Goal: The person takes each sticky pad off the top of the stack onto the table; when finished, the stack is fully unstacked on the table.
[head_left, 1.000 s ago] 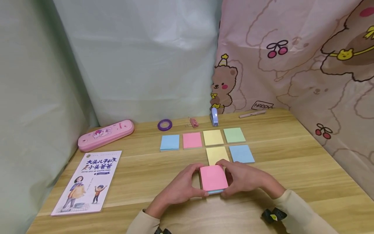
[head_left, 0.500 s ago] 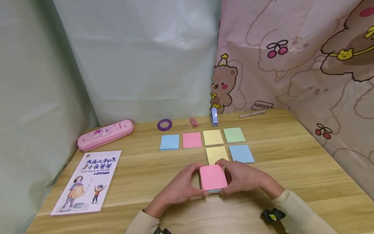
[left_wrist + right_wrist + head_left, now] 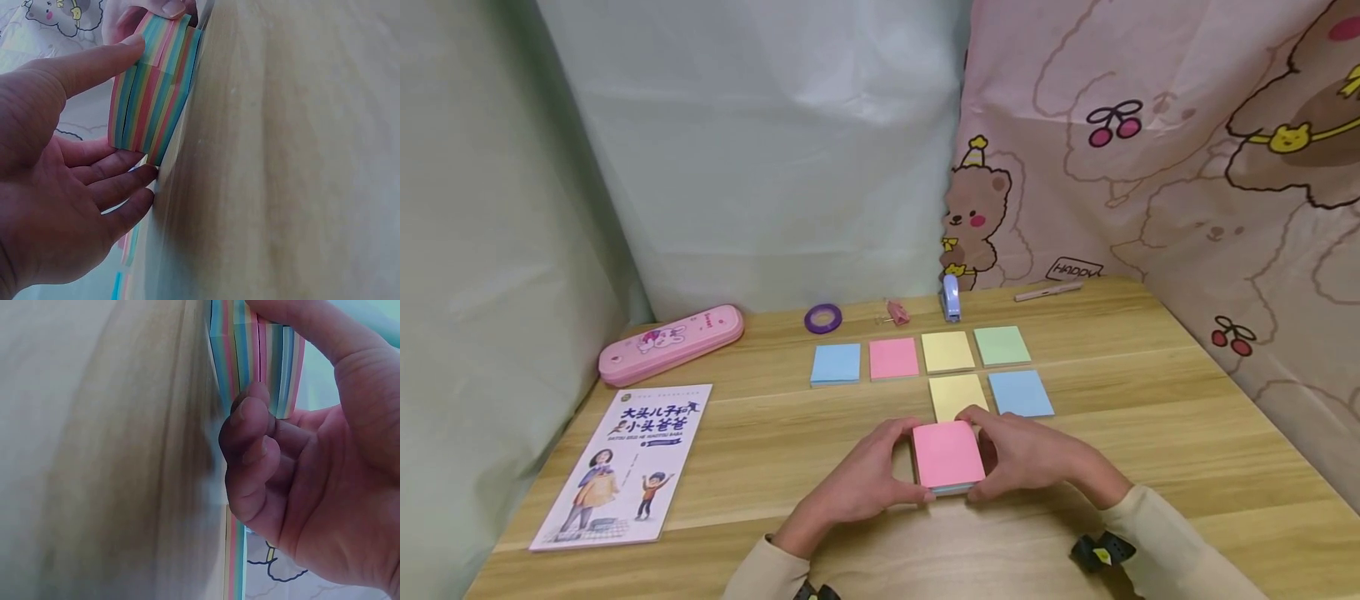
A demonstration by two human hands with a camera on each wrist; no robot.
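A stack of several sticky note pads [image 3: 947, 454] with a pink top sits at the table's near middle, between the two hands. My left hand [image 3: 865, 475] holds its left side, thumb at the near corner and fingers towards the far one. On the opposite side, my right hand [image 3: 1030, 454] grips it the same way. Striped pink, yellow and blue-green edges of the stack [image 3: 150, 87] show in the left wrist view, the layers slightly uneven. Right behind the stack lies a yellow pad [image 3: 957, 396], partly hidden by the right fingers, with a blue pad [image 3: 1021, 393] to its right.
Farther back runs a row of blue [image 3: 836, 364], pink [image 3: 893, 357], yellow [image 3: 947, 352] and green pads [image 3: 1002, 346]. Behind it lie purple tape [image 3: 808, 318], a pink clip [image 3: 897, 312], a stapler [image 3: 951, 298] and a pen [image 3: 1048, 292]. A pencil case [image 3: 672, 343] and booklet [image 3: 625, 467] occupy the left.
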